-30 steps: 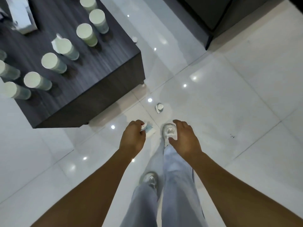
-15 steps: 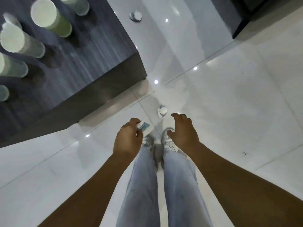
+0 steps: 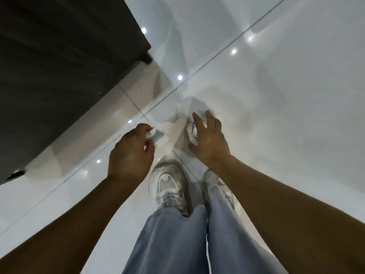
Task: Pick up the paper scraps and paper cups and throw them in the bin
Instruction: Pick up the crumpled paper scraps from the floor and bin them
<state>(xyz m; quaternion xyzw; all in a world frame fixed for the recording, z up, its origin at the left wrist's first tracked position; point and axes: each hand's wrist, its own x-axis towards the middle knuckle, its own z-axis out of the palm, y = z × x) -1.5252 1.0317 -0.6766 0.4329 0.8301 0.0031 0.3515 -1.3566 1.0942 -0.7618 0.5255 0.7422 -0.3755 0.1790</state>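
Observation:
My left hand (image 3: 131, 153) grips a crumpled white and blue paper scrap (image 3: 156, 135) between curled fingers, low over the white tiled floor. My right hand (image 3: 209, 141) reaches down with spread fingers over a crumpled white paper scrap (image 3: 191, 132) lying on the floor; the fingers hover around it and I cannot tell whether they touch it. The picture is blurred by motion. No paper cups and no bin are in view.
A dark wooden table (image 3: 59, 66) fills the upper left, its corner leg (image 3: 147, 58) close to my left hand. My two white sneakers (image 3: 169, 184) and jeans legs stand just below the hands. Glossy white floor tiles (image 3: 286, 105) stretch to the right.
I have bent lower, so the cups on the table left the view. My right hand opened and dropped onto the floor scrap. My left hand keeps its scrap.

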